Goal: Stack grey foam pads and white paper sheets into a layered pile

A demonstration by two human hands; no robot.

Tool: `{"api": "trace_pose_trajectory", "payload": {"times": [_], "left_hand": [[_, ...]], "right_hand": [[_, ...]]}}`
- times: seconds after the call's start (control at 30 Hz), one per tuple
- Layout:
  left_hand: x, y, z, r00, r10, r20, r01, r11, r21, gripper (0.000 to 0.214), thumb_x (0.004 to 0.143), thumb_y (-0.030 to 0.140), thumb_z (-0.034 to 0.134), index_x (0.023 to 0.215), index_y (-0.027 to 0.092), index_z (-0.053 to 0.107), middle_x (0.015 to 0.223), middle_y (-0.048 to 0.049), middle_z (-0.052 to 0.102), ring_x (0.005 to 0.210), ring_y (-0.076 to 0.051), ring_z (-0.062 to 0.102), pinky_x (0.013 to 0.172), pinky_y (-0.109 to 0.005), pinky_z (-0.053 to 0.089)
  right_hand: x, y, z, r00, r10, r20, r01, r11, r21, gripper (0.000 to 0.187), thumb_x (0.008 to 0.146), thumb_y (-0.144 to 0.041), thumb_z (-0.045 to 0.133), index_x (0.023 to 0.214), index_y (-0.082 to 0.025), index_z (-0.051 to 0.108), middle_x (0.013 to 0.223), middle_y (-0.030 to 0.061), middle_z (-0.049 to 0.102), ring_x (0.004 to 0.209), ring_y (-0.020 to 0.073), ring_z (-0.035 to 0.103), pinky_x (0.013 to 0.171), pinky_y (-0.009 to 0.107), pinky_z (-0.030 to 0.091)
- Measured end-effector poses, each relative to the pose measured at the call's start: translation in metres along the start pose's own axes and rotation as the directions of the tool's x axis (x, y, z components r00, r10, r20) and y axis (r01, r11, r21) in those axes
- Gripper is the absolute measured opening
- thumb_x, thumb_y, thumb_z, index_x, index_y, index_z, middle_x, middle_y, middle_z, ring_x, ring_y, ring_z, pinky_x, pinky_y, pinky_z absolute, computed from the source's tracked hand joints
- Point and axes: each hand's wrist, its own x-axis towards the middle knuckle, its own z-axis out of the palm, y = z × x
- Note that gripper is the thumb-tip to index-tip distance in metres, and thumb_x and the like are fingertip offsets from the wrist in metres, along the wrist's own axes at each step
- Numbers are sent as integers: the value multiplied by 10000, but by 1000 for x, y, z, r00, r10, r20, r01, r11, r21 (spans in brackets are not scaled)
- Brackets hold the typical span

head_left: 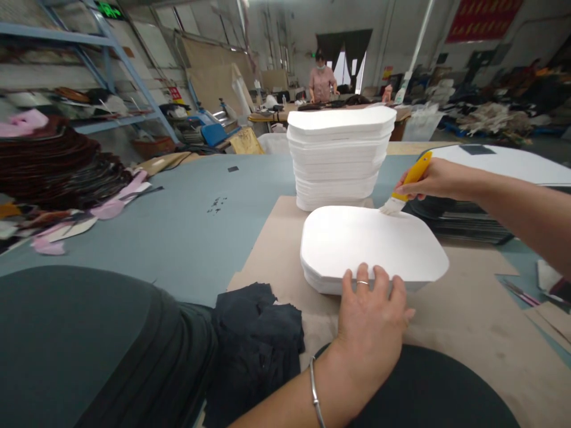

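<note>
A short stack of white panels with cut corners (370,241) lies on brown paper in front of me. My left hand (372,315) rests at its near edge, fingers spread with the tips on the top panel. In my right hand (428,181) is a yellow-handled paintbrush (414,175), gripped between thumb and fingers. Its pale bristles touch the far edge of the top panel. Just behind stands a taller stack of similar white panels (339,157). Below my left wrist lies a dark rounded panel (437,392).
Dark sheets (89,339) are piled at the near left, beside folded black cloth (256,345). Brown paper (486,297) covers part of the blue-grey table (187,208). At right, a white panel (526,163) tops another dark stack. A person (322,80) stands at a far table.
</note>
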Motion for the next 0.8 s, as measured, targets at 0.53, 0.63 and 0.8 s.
{"api": "trace_pose_trajectory", "payload": {"times": [0.53,0.63,0.8], "left_hand": [[70,-69,-42,932,-30,361,196,880,-432,602,1093,525,223,1178,167,699,1171,-128,725,1101,-274,660,985,-420,514],[101,-113,-43,852,-57,520,407,697,-590,772,1059,621,112,1254,112,659,1056,-136,751,999,-251,686,914,-370,540],[112,-135,-40,831,-27,555,422,681,-599,812,1034,671,147,988,104,726,964,-141,745,926,-246,673,854,-336,537]], "right_hand": [[-141,-40,40,985,-29,-171,4,990,-144,175,840,-359,594,710,-245,624,598,-8,614,564,170,553,573,303,387],[-132,-75,65,965,-257,-58,262,960,101,193,858,-444,620,824,-260,666,680,-11,657,626,170,597,608,290,445],[-103,-114,107,873,-487,0,457,820,344,163,866,-400,648,873,-246,699,886,4,734,823,180,664,773,298,500]]}}
